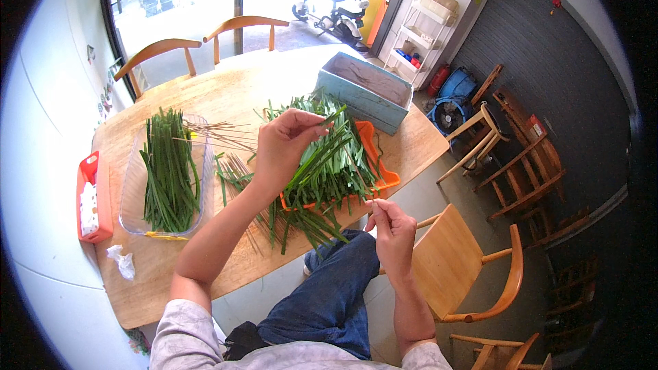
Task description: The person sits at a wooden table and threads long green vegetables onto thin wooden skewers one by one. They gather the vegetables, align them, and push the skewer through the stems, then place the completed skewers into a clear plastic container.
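Note:
My left hand (290, 136) is raised over the table and pinches a few flat green leaves, probably garlic chives (336, 115). Lower and to the right, my right hand (391, 223) holds the end of a thin bamboo skewer (358, 172) between thumb and fingertips. The skewer slants up towards the leaves; whether it pierces them cannot be made out. Beneath both hands lies a heap of cut chives (329, 164) in an orange plastic basket (386, 181). Loose skewers (235, 167) lie left of the basket, partly behind my left forearm.
A clear plastic tray (128, 203) at left holds a chive bundle (169, 180), with skewers (218, 132) across its rim. A blue rectangular box (354, 100) stands behind the basket. A red tissue holder (103, 216), crumpled tissue (121, 262) and wooden chair (450, 262) are nearby.

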### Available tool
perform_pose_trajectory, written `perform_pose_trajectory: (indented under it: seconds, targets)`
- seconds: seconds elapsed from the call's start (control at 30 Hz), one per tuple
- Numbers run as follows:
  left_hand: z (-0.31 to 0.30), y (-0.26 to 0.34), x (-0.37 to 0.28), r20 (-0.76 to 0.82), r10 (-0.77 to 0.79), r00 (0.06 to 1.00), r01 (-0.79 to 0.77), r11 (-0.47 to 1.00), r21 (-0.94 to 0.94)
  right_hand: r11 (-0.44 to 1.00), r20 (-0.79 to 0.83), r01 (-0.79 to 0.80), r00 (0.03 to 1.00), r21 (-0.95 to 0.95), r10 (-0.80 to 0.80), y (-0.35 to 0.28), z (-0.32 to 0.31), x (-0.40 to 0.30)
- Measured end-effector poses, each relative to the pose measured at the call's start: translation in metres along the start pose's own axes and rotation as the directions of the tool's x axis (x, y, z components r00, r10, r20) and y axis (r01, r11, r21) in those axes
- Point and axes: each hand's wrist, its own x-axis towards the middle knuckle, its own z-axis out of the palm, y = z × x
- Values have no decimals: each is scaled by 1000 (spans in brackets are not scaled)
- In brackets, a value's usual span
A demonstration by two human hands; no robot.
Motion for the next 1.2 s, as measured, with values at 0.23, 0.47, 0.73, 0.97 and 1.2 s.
perform_pose_trajectory:
  seconds: [0.23,0.47,0.73,0.97,1.2]
  targets:
    - [2,1,0,25,-37,999,39,998,-55,999,-20,18,1000,39,-18,0,0,-2]
    - [2,3,0,70,-48,996,56,991,-121,1000,-21,-1,1000,21,1,2,0,-2]
    - [-4,3,2,132,-247,960,278,899,-338,999,-4,21,1000,-27,-21,1,-2,-3]
    - [-10,0,6,325,-398,858,514,662,-545,995,-15,86,996,-59,-87,0,-2,-1]
    - [-6,-1,5,267,-376,887,461,695,-552,983,-20,158,987,-97,-161,6,-3,0]
